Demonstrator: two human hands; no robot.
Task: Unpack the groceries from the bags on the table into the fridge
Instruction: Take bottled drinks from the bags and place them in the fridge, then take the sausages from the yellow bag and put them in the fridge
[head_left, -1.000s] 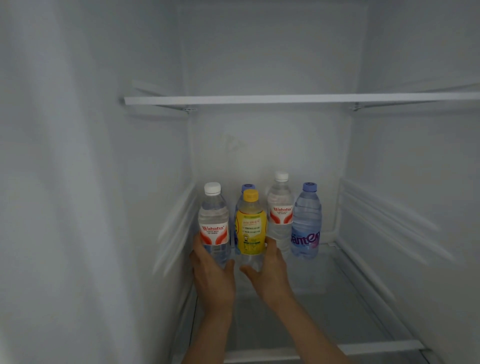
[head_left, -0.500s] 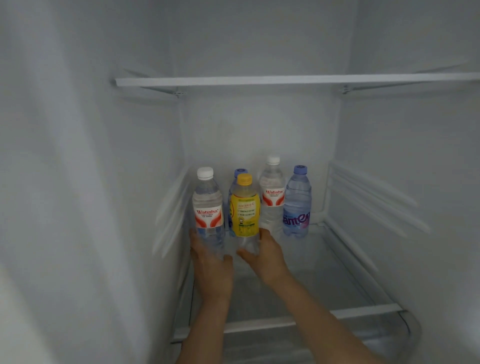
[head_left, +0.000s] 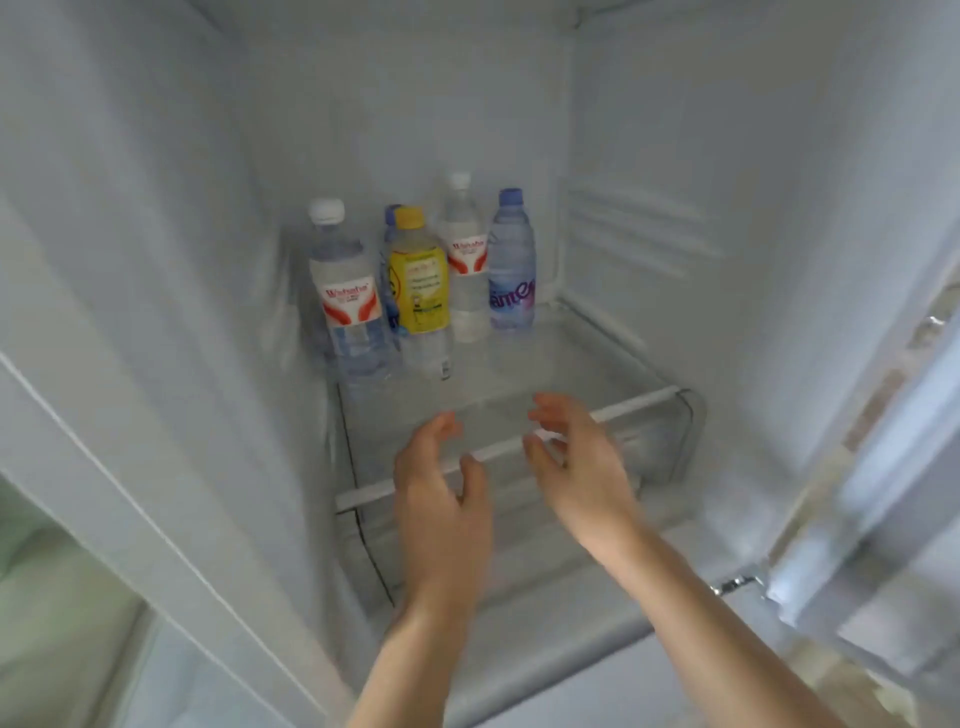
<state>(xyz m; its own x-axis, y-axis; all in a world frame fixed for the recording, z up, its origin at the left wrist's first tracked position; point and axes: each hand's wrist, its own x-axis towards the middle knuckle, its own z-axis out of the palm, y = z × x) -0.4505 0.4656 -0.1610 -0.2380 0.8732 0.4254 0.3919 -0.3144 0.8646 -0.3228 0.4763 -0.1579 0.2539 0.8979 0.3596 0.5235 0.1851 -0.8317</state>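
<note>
Both hands had let go of the bottles since the earlier frames, where the left gripped the red-labelled bottle and the right the yellow-labelled one. In the lower middle of the frame, the left hand (head_left: 441, 499) hung above the white front rail of the glass shelf (head_left: 571, 364), fingers loosely spread and slightly bent, holding nothing. Just to its right, the right hand (head_left: 576, 467) hovered over the same rail with fingers relaxed and parted, also holding nothing. The two hands were near each other but apart, and both were well clear of the bottles.

Five bottles stood upright in a cluster at the back left of that shelf, in the centre of the frame, inside the fridge (head_left: 727, 182). From left to right: a white-capped water bottle with a red label (head_left: 347, 306), a yellow-capped bottle with a yellow label (head_left: 418, 291), a second white-capped red-label bottle (head_left: 466, 260) set further back, and a blue-capped bottle with a purple label (head_left: 511, 265). A further blue-capped bottle (head_left: 389, 228) stood mostly hidden behind the yellow one. The front pair stood just beside each other; whether they touched could not be told.

At the right edge of the frame the fridge door (head_left: 883, 467) showed, blurred.
</note>
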